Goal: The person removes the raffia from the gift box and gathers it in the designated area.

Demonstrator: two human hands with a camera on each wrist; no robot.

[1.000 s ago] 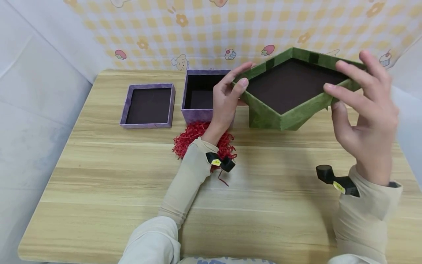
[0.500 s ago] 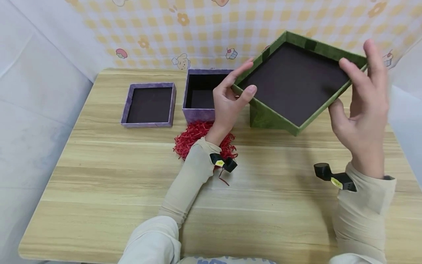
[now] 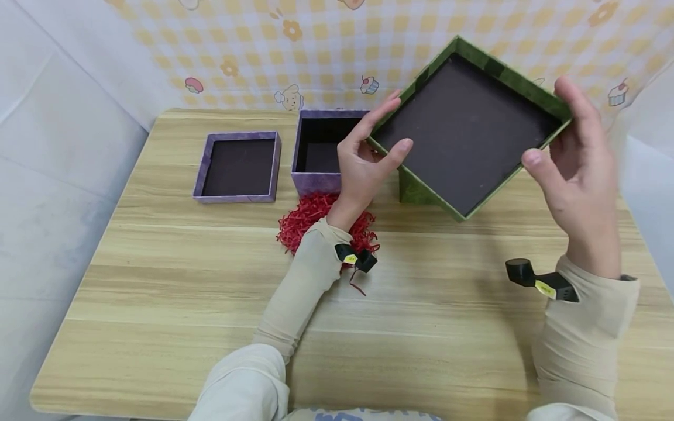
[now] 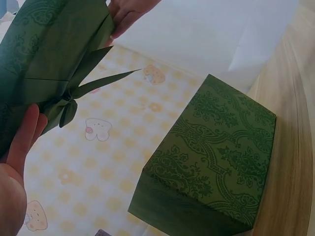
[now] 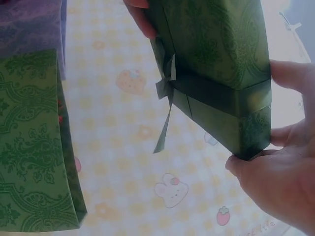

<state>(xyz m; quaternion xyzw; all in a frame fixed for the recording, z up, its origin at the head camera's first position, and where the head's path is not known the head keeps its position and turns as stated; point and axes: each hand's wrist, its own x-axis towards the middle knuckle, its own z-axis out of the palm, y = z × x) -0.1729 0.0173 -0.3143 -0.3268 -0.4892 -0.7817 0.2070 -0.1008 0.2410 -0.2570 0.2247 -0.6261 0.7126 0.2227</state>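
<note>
Both hands hold up a green box lid (image 3: 468,134), its dark inside turned toward the head view. My left hand (image 3: 363,158) grips the left corner, thumb over the near rim. At the opposite corner my right hand (image 3: 584,181) has its thumb on the near rim and its other fingers along the far side. In the left wrist view a ribbon bow (image 4: 66,101) sits on the lid's patterned outer face, its tails loose. The green box (image 4: 211,152) stands on the table below, mostly hidden by the lid in the head view. Red bits show at its opening in the right wrist view.
A purple box (image 3: 316,182), dark inside, stands left of the green one, partly behind my left hand. Farther left lies its purple lid (image 3: 235,199), inside up. Red shredded paper (image 3: 297,225) is heaped under my left wrist. A checked cloth (image 3: 326,52) hangs behind the table.
The green lid has tipped up, showing more of its dark inside. My right hand's fingers have shifted from the rim to behind it, the thumb now in front. My left hand has barely moved.
</note>
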